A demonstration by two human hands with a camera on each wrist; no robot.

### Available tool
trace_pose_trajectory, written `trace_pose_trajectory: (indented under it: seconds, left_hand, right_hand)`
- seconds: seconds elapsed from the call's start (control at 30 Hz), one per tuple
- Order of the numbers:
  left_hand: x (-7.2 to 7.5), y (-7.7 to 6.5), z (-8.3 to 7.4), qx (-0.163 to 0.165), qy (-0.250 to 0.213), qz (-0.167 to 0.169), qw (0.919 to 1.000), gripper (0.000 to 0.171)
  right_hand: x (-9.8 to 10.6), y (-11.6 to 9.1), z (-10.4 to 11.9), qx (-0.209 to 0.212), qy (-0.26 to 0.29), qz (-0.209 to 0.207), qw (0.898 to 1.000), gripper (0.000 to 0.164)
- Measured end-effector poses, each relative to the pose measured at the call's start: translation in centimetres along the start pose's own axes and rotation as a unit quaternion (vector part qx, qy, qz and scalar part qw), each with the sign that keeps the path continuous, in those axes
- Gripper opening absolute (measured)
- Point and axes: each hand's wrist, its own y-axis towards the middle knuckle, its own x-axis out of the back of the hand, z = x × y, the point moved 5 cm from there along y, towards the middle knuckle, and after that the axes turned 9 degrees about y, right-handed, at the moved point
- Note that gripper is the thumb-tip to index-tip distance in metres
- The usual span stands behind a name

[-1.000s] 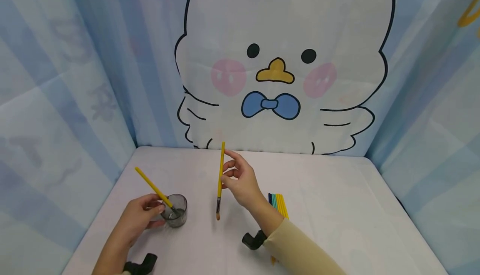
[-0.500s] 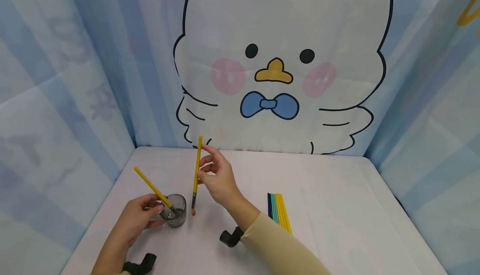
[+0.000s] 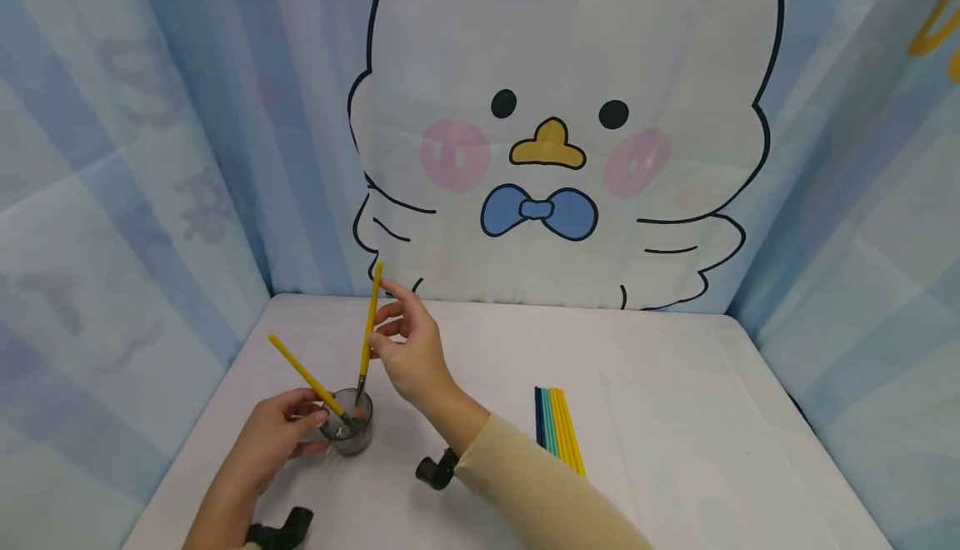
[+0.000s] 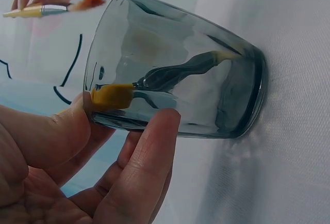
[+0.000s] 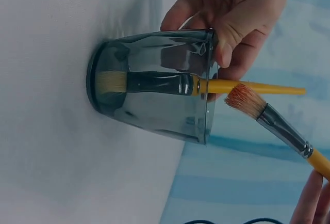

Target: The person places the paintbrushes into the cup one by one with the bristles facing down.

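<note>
My left hand (image 3: 273,433) holds a smoky, see-through drinking glass (image 4: 201,100) by its side and rim, as the glass stands upright on the table. A yellow-handled paintbrush (image 3: 300,370) leans inside it, pale bristles down near the base, its handle slanting out over my left fingers. Between thumb and fingertips, my right hand (image 3: 412,354) pinches a second yellow paintbrush (image 5: 282,129), almost upright with bristles down. That brush's reddish-tipped bristles (image 5: 242,100) hang right at the mouth of the glass in the right wrist view; in the left wrist view they appear just outside the rim.
Several dark blue, teal and yellow sticks (image 3: 558,429) lie in a row right of centre, partly behind the right sleeve (image 3: 540,483). The white table (image 3: 675,417) is bordered by striped blue curtains (image 3: 112,200) and a cartoon backdrop (image 3: 540,267).
My right hand has carried its paintbrush leftward, from mid-table to over the glass. The left hand and glass have stayed put. More of the coloured sticks now shows.
</note>
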Motion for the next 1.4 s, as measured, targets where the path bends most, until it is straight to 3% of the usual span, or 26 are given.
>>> trace_pose_trajectory:
  seconds: [0.17, 0.43, 1.0, 1.23, 1.4]
  left_hand:
    - [0.1, 0.1, 0.1, -0.007, 0.002, -0.002, 1.0, 0.038]
    - [0.1, 0.0, 0.1, -0.015, 0.001, -0.001, 0.9999, 0.038]
    - [0.0, 0.1, 0.1, -0.017, 0.003, 0.0, 0.9999, 0.038]
    - [0.2, -0.1, 0.2, -0.015, -0.006, -0.001, 0.9999, 0.042]
    - [0.0, 0.0, 0.2, -0.014, -0.01, 0.0, 0.9999, 0.043]
  right_hand:
    - [-0.8, 0.0, -1.0, -0.002, -0.013, 0.013, 1.0, 0.074]
    - [-1.3, -0.6, -2.7, -0.021, -0.093, 0.05, 0.994, 0.071]
    - [-0.6, -1.2, -5.2, -0.053, -0.133, 0.063, 0.988, 0.07]
    - [0.6, -2.0, -5.7, -0.076, -0.101, 0.086, 0.988, 0.065]
    - [2.3, -2.6, -5.5, -0.093, -0.069, 0.066, 0.991, 0.066]
